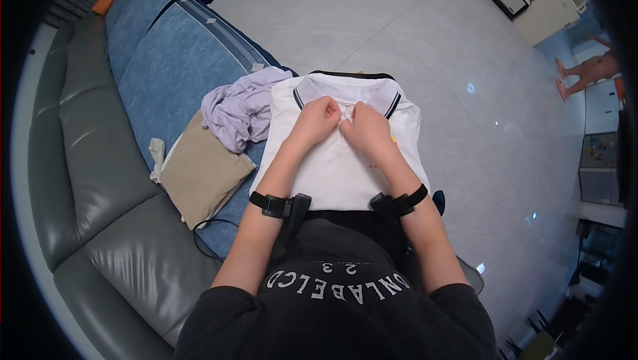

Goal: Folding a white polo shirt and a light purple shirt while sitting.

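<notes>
A white polo shirt [329,180] with dark-striped collar edges lies spread in front of me, its collar away from my body. Both hands meet at its button placket, just below the collar. My left hand [319,118] pinches the placket with curled fingers, and my right hand [366,125] pinches it from the other side, the fingertips nearly touching. The buttons and the exact fingertip hold are mostly hidden. Left of the shirt lies a crumpled lilac garment [241,105], touching its edge. Beside that is a folded beige garment [204,175].
A grey leather sofa [109,160] with a blue cover [164,51] runs along the left. A small white cloth [157,155] lies by the beige garment. Grey floor tiles [473,135] extend on the right, where a person's bare legs [583,71] show far off.
</notes>
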Motion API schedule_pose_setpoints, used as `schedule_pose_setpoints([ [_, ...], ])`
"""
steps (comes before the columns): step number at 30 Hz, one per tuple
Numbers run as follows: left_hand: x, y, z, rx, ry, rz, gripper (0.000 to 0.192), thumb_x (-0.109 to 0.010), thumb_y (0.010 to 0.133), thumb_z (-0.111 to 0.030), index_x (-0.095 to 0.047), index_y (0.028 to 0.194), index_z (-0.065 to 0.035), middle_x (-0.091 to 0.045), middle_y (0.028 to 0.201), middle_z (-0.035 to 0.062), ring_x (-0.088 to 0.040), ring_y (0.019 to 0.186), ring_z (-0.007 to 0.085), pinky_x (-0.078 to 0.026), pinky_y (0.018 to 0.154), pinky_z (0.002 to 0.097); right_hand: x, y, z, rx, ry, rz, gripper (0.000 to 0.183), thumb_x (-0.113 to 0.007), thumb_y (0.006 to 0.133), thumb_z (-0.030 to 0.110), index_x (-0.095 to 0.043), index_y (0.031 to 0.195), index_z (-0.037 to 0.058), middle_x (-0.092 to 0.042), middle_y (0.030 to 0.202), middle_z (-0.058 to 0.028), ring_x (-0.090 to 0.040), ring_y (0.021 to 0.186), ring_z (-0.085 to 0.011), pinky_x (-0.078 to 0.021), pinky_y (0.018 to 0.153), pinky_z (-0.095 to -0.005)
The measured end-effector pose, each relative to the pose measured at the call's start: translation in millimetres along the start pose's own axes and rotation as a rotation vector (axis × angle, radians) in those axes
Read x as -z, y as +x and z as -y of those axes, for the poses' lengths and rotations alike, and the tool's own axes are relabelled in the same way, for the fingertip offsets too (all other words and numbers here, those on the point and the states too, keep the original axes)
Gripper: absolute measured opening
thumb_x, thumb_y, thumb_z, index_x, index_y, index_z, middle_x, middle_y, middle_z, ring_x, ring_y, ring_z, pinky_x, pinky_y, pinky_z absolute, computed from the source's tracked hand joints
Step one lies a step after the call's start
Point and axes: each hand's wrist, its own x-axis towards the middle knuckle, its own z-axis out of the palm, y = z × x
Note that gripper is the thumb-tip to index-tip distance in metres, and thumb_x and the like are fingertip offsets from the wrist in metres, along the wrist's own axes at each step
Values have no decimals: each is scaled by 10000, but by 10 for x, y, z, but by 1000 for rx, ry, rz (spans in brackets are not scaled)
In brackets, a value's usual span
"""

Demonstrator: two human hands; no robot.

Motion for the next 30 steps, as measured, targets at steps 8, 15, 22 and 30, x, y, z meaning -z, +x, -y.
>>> schedule_pose_setpoints([
  [8,-33,7,-2,7,16,5,116,-597,758,-99,-574,791,10,-592,679,63,-553,606,127,-464,589,252,-124,69,-18,-25,-118,-24,287,-613,716,237,-571,848,-15,-625,802,-180,-629,742,-328,-501,672,-396],
  [15,-39,3,52,-20,30,-46,111,-595,775,-100,-569,791,7,-594,674,62,-560,603,119,-460,577,248,-36,21,-124,-28,145,-72,192,-607,715,186,-576,785,10,-623,713,-116,-616,675,-262,-484,634,-349],
  [22,-21,58,10,70,-86,34,102,-590,785,-91,-562,791,7,-591,647,49,-563,569,99,-447,551,227,-99,-26,-242,50,633,-126,149,-608,760,180,-602,815,42,-621,694,-61,-589,619,-159,-463,594,-283],
  [30,-43,62,29,39,-130,87,50,-553,791,-43,-550,806,4,-586,677,34,-564,602,91,-443,560,215,-120,-51,-202,119,488,-162,135,-623,791,171,-613,842,46,-622,731,-50,-583,635,-156,-459,594,-278],
])
